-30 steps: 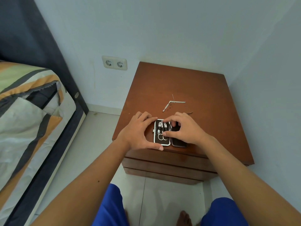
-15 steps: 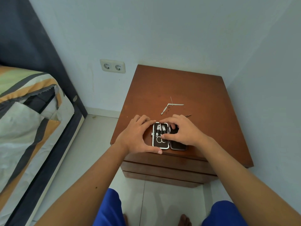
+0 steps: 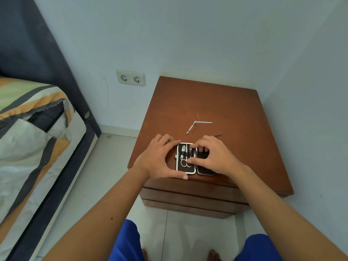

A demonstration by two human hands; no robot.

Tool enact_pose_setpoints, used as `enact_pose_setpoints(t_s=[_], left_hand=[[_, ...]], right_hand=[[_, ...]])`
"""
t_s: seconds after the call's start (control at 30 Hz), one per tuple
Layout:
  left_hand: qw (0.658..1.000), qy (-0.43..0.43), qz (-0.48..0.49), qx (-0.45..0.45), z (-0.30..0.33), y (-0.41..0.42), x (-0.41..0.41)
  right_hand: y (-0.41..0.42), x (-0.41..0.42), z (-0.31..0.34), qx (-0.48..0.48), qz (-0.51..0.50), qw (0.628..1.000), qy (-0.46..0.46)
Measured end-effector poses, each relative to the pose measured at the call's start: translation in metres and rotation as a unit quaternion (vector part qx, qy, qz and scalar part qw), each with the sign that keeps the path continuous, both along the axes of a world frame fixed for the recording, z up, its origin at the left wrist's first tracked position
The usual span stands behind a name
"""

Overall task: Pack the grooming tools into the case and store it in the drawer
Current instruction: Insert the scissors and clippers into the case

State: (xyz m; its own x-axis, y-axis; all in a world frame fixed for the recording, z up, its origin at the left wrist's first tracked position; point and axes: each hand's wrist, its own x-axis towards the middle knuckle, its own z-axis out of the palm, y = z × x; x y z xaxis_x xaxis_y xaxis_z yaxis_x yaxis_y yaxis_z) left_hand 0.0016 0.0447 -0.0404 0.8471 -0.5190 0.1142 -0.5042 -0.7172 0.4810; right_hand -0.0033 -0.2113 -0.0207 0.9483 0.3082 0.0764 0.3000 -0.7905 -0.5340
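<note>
We could not see the right half of the open case point(image 3: 205, 169) well, because the right hand point(image 3: 214, 157) covered most of it. The small tools point(image 3: 185, 153) in the left half were too small to tell apart, and the fingertips point(image 3: 189, 161) hid some of them. At 1 o'clock from this hand, a thin dark tool point(image 3: 218, 135) showed only its tip. The left hand point(image 3: 157, 159) hid the case's left edge. The bed point(image 3: 32, 132) at 9 o'clock and both feet point(image 3: 213, 255) at 6 o'clock were cut off.
</note>
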Motion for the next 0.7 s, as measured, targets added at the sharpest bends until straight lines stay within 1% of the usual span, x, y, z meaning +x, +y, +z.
enact_pose_setpoints(t_s=[0.13, 0.27, 0.43, 0.7], left_hand=[[1.000, -0.002, -0.001, 0.000, 0.001, -0.001, 0.000], [1.000, -0.008, -0.005, 0.002, 0.001, -0.001, 0.000], [1.000, 0.001, -0.003, 0.002, 0.002, -0.001, 0.000], [1.000, -0.007, -0.004, 0.000, 0.001, -0.001, 0.000]], right_hand=[[0.002, 0.002, 0.003, 0.010, -0.003, 1.000, 0.002], [0.016, 0.003, 0.001, 0.046, -0.021, 0.999, -0.008], [0.026, 0.005, -0.006, 0.036, -0.033, 0.998, -0.029], [0.025, 0.003, -0.004, 0.037, -0.022, 0.999, -0.016]])
